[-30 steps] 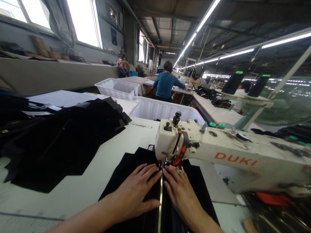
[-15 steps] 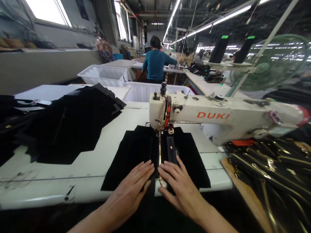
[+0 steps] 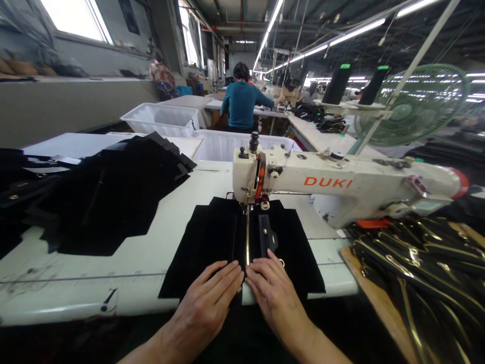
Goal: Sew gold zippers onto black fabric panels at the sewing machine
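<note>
A black fabric panel point(image 3: 206, 237) lies flat under the needle area of a white sewing machine point(image 3: 288, 174). Down its middle runs a gold-toothed zipper point(image 3: 247, 237), its upper end beneath the presser foot. My left hand point(image 3: 212, 293) rests on the panel left of the zipper, fingers together and bent, thumb mostly hidden. On the other side, my right hand point(image 3: 273, 288) has its fingers drawn in at the zipper's near end, thumb tucked out of sight. A black strip with a small tag point(image 3: 268, 235) and a gold ring point(image 3: 281, 262) lie beyond my right fingers.
Black cut pieces point(image 3: 113, 202) are heaped on the left of the table. At right, black items with gold zippers point(image 3: 409, 268) lie piled on a board. White bins point(image 3: 162, 119), thread cones point(image 3: 337, 86) and a green fan point(image 3: 413, 106) stand behind. A person in teal point(image 3: 242, 103) sits farther back.
My right fingers have drawn in at the zipper's near end, and my left thumb has tucked under. The gold ring beside my right hand has come into sight. The view has shifted slightly.
</note>
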A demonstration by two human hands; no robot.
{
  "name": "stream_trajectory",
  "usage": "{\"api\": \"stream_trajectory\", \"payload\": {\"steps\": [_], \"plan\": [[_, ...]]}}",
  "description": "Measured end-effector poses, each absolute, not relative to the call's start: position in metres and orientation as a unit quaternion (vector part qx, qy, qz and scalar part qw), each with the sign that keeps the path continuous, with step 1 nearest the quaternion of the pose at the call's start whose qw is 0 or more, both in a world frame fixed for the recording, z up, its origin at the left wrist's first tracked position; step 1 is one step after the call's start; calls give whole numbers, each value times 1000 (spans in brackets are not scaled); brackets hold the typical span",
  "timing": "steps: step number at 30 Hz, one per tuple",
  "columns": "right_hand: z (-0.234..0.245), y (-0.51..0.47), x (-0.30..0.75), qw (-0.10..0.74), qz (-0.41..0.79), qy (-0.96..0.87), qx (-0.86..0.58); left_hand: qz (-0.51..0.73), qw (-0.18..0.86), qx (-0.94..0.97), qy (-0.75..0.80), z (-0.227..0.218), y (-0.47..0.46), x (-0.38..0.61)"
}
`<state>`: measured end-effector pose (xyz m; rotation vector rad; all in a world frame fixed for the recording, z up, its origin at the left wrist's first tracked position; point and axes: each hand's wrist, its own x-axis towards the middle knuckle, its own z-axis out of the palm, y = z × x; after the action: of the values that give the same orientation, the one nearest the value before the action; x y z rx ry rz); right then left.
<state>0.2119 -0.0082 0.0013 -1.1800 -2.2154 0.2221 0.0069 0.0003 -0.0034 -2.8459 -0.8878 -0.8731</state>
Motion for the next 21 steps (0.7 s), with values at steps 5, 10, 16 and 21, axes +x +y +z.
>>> {"api": "stream_trajectory", "payload": {"steps": [5,10,16,21], "plan": [[3,-5,207,324,103,-820,-461,-270,32,-925,-266,-4,0,8],[4,-5,208,332,113,-815,-462,-228,46,-936,-262,-11,-5,4],[4,-8,216,314,92,-818,-473,-189,-44,-937,-290,-5,-2,0],[-3,1,214,359,11,-838,-411,-157,-183,-920,-308,29,14,-4]]}}
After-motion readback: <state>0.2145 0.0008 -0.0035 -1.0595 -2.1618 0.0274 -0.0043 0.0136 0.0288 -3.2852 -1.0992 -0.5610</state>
